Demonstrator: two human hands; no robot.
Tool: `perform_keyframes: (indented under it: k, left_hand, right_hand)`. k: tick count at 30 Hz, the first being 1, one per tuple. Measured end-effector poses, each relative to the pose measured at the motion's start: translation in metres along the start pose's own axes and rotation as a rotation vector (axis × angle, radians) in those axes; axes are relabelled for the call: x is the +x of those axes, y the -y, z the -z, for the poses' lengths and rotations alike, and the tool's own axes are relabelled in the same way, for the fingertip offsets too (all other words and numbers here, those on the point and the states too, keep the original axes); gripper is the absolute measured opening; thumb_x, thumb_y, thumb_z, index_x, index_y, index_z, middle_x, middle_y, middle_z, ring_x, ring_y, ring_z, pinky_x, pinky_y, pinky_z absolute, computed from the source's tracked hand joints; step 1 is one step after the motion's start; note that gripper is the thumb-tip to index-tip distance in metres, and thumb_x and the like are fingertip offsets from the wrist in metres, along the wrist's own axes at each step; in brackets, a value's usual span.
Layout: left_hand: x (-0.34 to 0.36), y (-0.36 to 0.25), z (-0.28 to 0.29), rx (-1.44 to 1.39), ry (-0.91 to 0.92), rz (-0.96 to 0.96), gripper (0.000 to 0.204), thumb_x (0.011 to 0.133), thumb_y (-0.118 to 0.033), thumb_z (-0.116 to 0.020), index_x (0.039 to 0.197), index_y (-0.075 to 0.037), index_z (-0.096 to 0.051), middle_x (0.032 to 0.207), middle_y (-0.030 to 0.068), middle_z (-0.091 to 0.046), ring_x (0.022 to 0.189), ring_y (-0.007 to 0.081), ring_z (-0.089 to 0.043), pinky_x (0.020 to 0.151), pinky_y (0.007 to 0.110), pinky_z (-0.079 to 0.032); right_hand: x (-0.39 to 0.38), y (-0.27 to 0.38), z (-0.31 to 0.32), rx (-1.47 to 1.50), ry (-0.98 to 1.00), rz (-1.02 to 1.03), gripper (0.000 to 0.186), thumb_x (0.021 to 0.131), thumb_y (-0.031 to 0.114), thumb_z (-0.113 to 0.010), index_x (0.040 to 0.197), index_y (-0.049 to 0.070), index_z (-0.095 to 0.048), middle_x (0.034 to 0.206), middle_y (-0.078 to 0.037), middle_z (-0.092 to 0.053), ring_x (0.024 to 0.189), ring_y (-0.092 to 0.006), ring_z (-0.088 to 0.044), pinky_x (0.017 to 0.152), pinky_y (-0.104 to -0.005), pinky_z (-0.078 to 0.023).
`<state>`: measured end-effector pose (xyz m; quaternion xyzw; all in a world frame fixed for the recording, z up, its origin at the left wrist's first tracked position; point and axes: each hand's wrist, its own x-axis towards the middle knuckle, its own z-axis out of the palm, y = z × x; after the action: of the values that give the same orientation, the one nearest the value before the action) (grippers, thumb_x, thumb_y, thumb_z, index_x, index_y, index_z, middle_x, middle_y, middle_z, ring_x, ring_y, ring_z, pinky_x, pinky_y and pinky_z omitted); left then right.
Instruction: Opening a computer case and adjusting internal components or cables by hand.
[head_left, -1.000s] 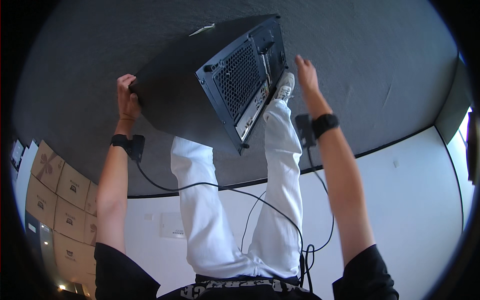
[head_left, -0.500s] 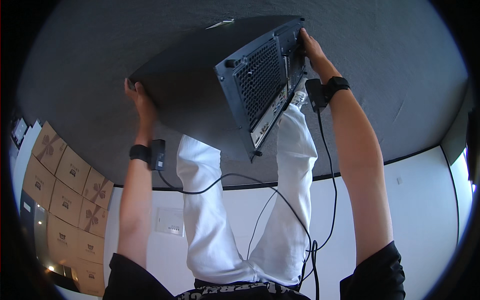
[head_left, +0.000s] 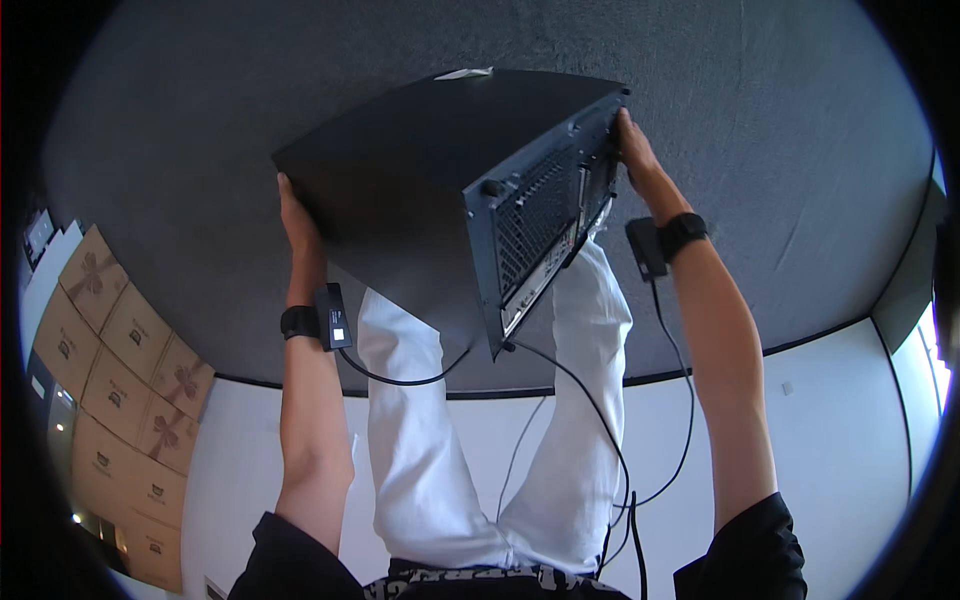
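Note:
A black desktop computer case (head_left: 400,200) is held tilted in front of my legs, its rear panel with vent mesh and ports facing right. My left hand (head_left: 300,222) presses on its left edge; part of the fingers lies behind the case. On the far right edge, beside the rear panel, my right hand (head_left: 640,160) grips the case with fingers partly hidden. A small whitish piece (head_left: 465,73) shows at the far top edge. Each wrist wears a black strap with a small black box (head_left: 335,316), and a thin cable (head_left: 590,395) runs from the boxes.
Dark grey floor (head_left: 800,180) spreads around the case. Stacked brown cardboard boxes (head_left: 130,390) stand at the left. A white wall (head_left: 820,440) lies behind my white-trousered legs (head_left: 410,440). One cable passes close to the case's lower corner.
The computer case has come nearer to me and shifted slightly right, its rear panel now seen more edge-on. Both hands moved with it, still on its edges.

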<state>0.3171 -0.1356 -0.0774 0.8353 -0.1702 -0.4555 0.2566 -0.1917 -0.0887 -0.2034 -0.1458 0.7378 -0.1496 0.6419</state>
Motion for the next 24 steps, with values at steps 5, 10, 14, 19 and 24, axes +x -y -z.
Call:
perform_keyframes:
  k: [5,10,14,19,24]
  left_hand:
    - [-0.063,-0.052,0.037,0.038,0.151,0.037,0.089,0.100,-0.068,-0.040,0.156,0.001,-0.032,0.160,0.0175,-0.036,0.148,0.0287,-0.031,0.121,0.036,-0.020]
    - [-0.163,-0.112,0.096,0.016,0.323,-0.113,0.078,0.101,-0.063,-0.045,0.143,0.003,-0.048,0.145,0.0160,-0.051,0.138,0.0237,-0.042,0.115,0.034,-0.029]
    - [-0.154,-0.111,0.159,0.084,0.240,-0.117,0.076,0.099,-0.063,-0.051,0.141,0.000,-0.047,0.138,0.0149,-0.053,0.133,0.0218,-0.045,0.113,0.035,-0.031]
    - [-0.110,-0.054,0.174,-0.151,0.381,-0.282,0.066,0.098,-0.056,-0.057,0.138,-0.004,-0.047,0.128,0.0097,-0.055,0.121,0.0181,-0.049,0.106,0.035,-0.037]
    - [-0.059,0.041,0.180,-0.445,0.428,-0.533,0.065,0.098,-0.054,-0.058,0.138,-0.003,-0.049,0.134,0.0076,-0.056,0.123,0.0175,-0.050,0.104,0.034,-0.040]
  right_hand:
    - [-0.106,0.057,0.008,-0.214,-0.155,0.073,0.066,0.107,0.054,-0.031,0.147,0.003,-0.042,0.138,-0.025,-0.053,0.130,-0.0395,-0.052,0.111,-0.0489,-0.037]
    - [-0.187,0.086,0.034,-0.573,-0.053,0.162,0.054,0.110,0.038,-0.040,0.154,0.007,-0.037,0.119,-0.019,-0.054,0.119,-0.0254,-0.051,0.106,-0.0361,-0.039]
    - [-0.221,0.137,0.001,-0.284,-0.017,0.281,0.055,0.108,0.050,-0.039,0.130,0.001,-0.051,0.104,-0.009,-0.051,0.099,-0.0175,-0.048,0.095,-0.0315,-0.042]
    - [-0.239,0.183,-0.006,-0.314,0.084,0.361,0.056,0.107,0.048,-0.045,0.123,-0.006,-0.050,0.103,-0.013,-0.059,0.094,-0.0161,-0.054,0.086,-0.0306,-0.048]
    - [-0.290,0.221,-0.044,-0.423,0.152,0.642,0.033,0.106,0.033,-0.053,0.113,0.001,-0.052,0.086,0.001,-0.044,0.081,-0.0074,-0.042,0.071,-0.0263,-0.041]
